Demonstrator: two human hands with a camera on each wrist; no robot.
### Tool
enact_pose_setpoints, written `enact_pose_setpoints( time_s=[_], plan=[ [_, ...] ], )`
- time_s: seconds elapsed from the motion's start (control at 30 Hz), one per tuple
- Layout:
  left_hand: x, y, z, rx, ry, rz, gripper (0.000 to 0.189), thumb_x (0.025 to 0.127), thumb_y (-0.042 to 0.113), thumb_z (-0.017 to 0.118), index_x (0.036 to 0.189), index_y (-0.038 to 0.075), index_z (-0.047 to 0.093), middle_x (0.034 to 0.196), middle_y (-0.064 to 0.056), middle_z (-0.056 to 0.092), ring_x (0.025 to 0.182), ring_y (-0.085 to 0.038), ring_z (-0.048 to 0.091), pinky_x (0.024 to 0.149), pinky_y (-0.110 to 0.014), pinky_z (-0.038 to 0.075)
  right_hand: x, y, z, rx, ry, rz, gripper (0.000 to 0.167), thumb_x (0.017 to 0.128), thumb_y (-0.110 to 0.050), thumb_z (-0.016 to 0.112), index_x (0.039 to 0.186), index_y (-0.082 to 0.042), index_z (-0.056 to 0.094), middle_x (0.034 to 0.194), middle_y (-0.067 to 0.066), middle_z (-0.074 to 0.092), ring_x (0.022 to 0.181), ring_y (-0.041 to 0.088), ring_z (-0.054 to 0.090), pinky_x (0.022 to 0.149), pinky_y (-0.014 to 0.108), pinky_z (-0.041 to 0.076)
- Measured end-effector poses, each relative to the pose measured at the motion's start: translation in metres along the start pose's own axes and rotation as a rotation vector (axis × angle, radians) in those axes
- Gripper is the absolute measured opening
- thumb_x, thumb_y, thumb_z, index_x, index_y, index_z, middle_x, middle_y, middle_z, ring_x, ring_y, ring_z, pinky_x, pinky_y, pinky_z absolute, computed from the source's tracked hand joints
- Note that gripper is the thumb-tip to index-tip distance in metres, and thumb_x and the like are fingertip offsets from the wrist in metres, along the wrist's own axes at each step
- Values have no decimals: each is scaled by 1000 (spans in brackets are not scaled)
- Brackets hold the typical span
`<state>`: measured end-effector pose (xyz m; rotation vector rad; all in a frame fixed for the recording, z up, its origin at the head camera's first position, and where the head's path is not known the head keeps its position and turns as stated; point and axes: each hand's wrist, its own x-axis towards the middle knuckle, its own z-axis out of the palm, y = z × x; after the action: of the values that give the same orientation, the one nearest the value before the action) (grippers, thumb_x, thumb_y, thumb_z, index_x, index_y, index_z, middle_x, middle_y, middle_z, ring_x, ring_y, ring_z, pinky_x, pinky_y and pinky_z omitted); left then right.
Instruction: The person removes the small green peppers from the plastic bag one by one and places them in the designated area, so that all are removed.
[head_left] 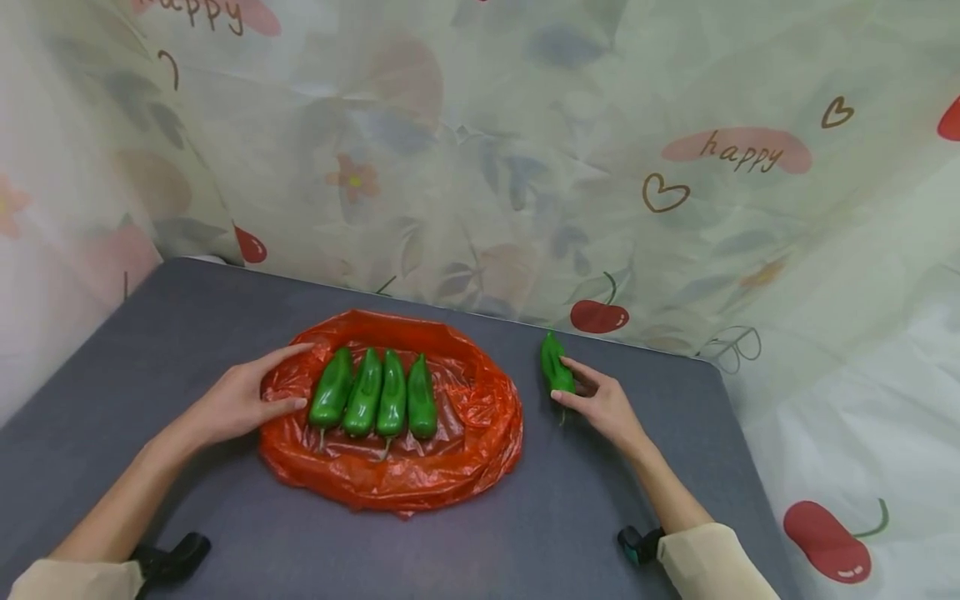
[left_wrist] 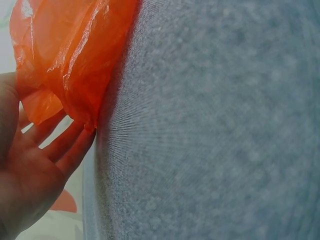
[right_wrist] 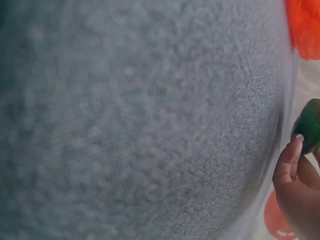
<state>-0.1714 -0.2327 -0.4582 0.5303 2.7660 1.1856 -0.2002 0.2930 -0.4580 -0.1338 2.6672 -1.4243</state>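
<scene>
A red plastic bag lies on the table with its mouth spread wide and its rim rolled outward. Several glossy green peppers lie side by side inside, stems toward the near side. At the bag's left rim is my left hand, thumb and fingers spread and touching the plastic; in the left wrist view its fairly straight fingers reach behind the orange-looking film. To the right of the bag, my right hand pinches another green pepper between thumb and fingers. The right wrist view catches this pepper at its edge.
The dark grey tabletop runs under everything. A pale printed curtain with cherries, hearts and lettering hangs along the back and sides. Dark straps with devices sit at both wrists, by the cream sleeves.
</scene>
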Motion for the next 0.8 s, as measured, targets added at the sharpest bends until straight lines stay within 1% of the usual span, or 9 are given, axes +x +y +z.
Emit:
enact_pose_setpoints(
  time_s=[0.1, 0.17, 0.3, 0.43, 0.6, 0.7, 0.8],
  plan=[
    [1, 0, 0, 3, -2, 2, 74, 89, 35, 75, 152, 17, 40, 135, -25, 55, 108, -35, 61, 87, -53, 51, 2, 3, 0, -20, 1, 5, 65, 87, -28, 78, 146, -17, 52, 143, 12, 54, 119, 28, 60, 90, 39, 52],
    [1, 0, 0, 7, -1, 2, 74, 89, 35, 75, 152, 16, 41, 136, -25, 54, 110, -36, 60, 89, -55, 49, 4, 4, 0, -26, 0, 6, 65, 88, -28, 78, 146, -17, 52, 143, 12, 54, 118, 27, 61, 90, 38, 51],
    [0, 0, 0, 26, 1, 2, 74, 89, 36, 75, 151, 15, 41, 138, -26, 52, 115, -39, 57, 92, -59, 47, 6, 8, 0, -38, 1, 8, 65, 87, -30, 79, 145, -17, 52, 139, 12, 58, 113, 25, 63, 85, 30, 51],
    [1, 1, -1, 26, 0, -1, 73, 90, 36, 75, 151, 15, 41, 137, -26, 53, 114, -39, 58, 91, -58, 47, 8, 12, -1, -54, 9, 3, 68, 86, -32, 79, 146, -16, 52, 133, 15, 61, 105, 24, 64, 78, 24, 50],
    [0, 1, -1, 11, -6, -8, 73, 90, 35, 75, 152, 16, 41, 138, -25, 52, 114, -38, 58, 91, -57, 48, 9, 14, -2, -85, 7, 5, 69, 87, -33, 78, 147, -16, 50, 133, 18, 57, 101, 27, 64, 76, 28, 51],
    [0, 0, 0, 11, -8, -11, 73, 90, 35, 75, 152, 16, 41, 138, -26, 52, 115, -38, 57, 91, -57, 47, 10, 15, -2, -108, 1, 12, 69, 87, -34, 78, 147, -17, 49, 135, 18, 55, 103, 28, 64, 77, 31, 51],
    [-1, 0, 0, 9, -8, -13, 73, 90, 35, 74, 152, 17, 41, 138, -25, 53, 113, -38, 58, 91, -56, 48, 11, 15, -2, -116, -1, 20, 68, 87, -32, 78, 147, -17, 49, 133, 17, 56, 103, 29, 64, 78, 33, 51]
  ],
)
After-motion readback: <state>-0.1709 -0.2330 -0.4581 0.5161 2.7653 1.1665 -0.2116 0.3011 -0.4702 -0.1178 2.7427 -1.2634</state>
